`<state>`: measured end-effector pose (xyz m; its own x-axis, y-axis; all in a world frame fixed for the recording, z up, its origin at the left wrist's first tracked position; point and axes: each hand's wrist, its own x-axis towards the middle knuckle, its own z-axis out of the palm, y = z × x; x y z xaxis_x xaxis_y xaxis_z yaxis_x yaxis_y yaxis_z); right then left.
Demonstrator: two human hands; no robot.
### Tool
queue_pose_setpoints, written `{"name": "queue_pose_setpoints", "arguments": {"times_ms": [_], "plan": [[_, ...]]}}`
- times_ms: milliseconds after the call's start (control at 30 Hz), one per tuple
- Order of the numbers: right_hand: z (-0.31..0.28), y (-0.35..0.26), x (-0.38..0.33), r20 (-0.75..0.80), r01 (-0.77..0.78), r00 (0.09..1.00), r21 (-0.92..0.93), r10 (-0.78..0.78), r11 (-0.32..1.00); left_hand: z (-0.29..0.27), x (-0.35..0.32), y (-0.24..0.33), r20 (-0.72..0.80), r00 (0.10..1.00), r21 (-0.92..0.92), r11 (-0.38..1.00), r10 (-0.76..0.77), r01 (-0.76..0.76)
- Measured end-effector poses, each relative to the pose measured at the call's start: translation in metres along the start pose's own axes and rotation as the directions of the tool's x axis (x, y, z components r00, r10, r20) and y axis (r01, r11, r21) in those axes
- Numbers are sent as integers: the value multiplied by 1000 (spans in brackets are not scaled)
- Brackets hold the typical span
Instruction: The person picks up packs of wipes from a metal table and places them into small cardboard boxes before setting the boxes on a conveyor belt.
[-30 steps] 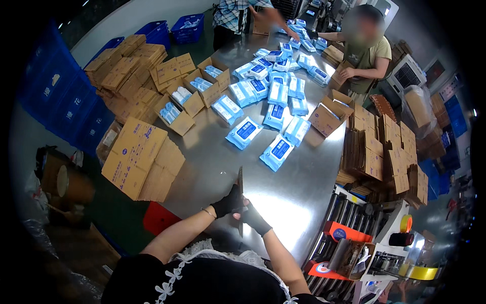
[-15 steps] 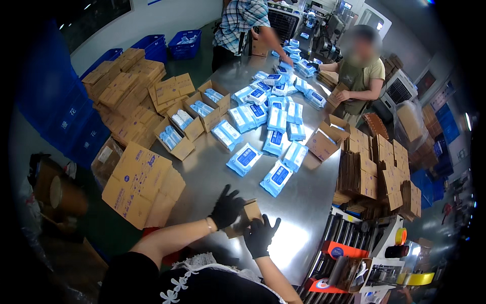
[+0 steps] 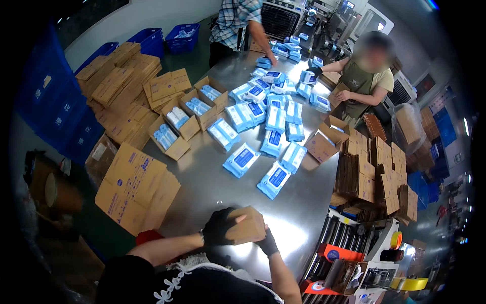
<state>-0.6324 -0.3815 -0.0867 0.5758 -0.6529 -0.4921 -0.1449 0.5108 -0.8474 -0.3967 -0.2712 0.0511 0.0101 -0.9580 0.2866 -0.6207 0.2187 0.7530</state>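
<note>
Between my two gloved hands is a small brown cardboard carton (image 3: 246, 225), held over the near end of the steel table. My left hand (image 3: 218, 229), in a black glove, is closed on the carton's left side. On its lower right, my right hand (image 3: 268, 242), also black-gloved, grips the edge. Some fingers are hidden behind the carton, and its inside does not show. Beyond it lie loose blue-and-white wipes packs (image 3: 274, 180), the closest ones just ahead of my hands.
Filled open cartons (image 3: 175, 147) line the table's left edge. Flattened cardboard (image 3: 134, 190) leans at the left. Stacked cartons (image 3: 367, 177) and a roller conveyor (image 3: 336, 238) stand on the right. A person in plaid (image 3: 235, 25) and a co-worker in an apron (image 3: 357, 76) reach over packs.
The carton has turned and come up, showing a broad face. My left hand has closed on its side; my right has shifted to its lower right edge. The co-workers' hands have moved among the packs.
</note>
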Motion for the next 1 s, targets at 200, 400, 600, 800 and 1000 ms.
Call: {"name": "queue_pose_setpoints", "arguments": {"times_ms": [200, 400, 600, 800, 1000], "plan": [[103, -91, -26, 66, 180, 962, -881, -264, 437, 45, -87, -109, 151, 907, -357, 834, -394, 422], [161, -38, -12, 415, 412, 909, -889, -32, 199, 52, -44, -63, 10, 493, -170, 484, -870, 858], [27, -163, 143, -504, -218, 820, -711, -270, 668, 68, -44, -66, -38, 489, -107, 490, -872, 865], [3, -104, 269, -326, -73, 922, 384, 209, 920, 40, -25, -45, -26, 477, -155, 475, -879, 866], [106, -115, 299, -131, -105, 981, 267, 144, 958, 25, -10, -36, 63, 421, -250, 395, -905, 884]]}}
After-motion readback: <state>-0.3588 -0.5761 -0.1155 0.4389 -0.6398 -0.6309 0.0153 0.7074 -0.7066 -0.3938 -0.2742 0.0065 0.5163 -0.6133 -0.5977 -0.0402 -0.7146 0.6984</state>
